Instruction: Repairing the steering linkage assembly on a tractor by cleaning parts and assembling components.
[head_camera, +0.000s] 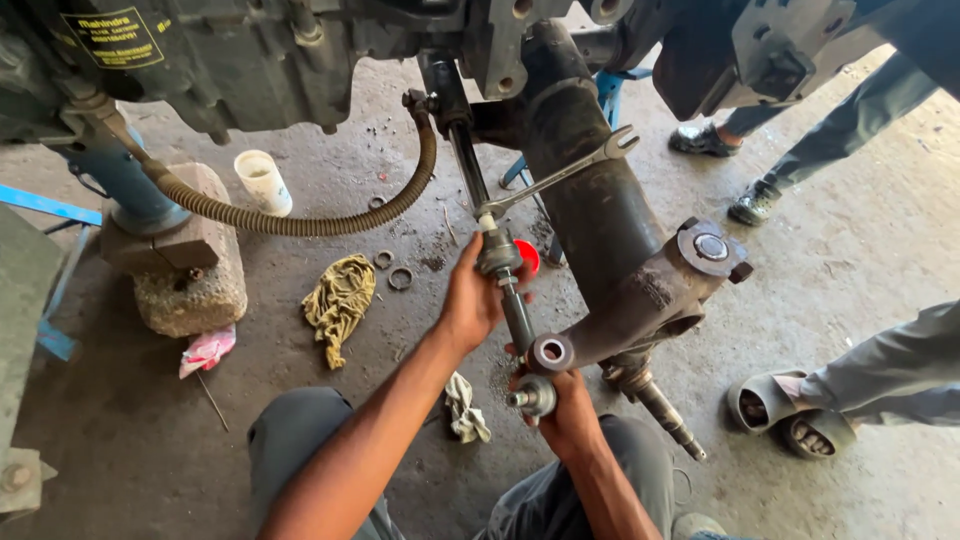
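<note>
My left hand (472, 300) grips the upper part of a steel rod (515, 310) under a vehicle's dark front axle (600, 220). A silver spanner (560, 175) sits on the fitting just above that hand and points up to the right. My right hand (568, 405) holds the rod's lower ball-joint end (533, 397), right under the round eye (551, 352) of the axle's steering arm. A round hub cap (711, 247) shows on the axle end at the right.
A ribbed hose (300, 222) hangs from the machine (200, 60) above. A yellow rag (340, 300), metal rings (398, 277), a white cup (264, 182), a stone block (195, 280) and a blue jack stand (125, 185) lie at the left. Other people's feet (790, 400) stand at the right.
</note>
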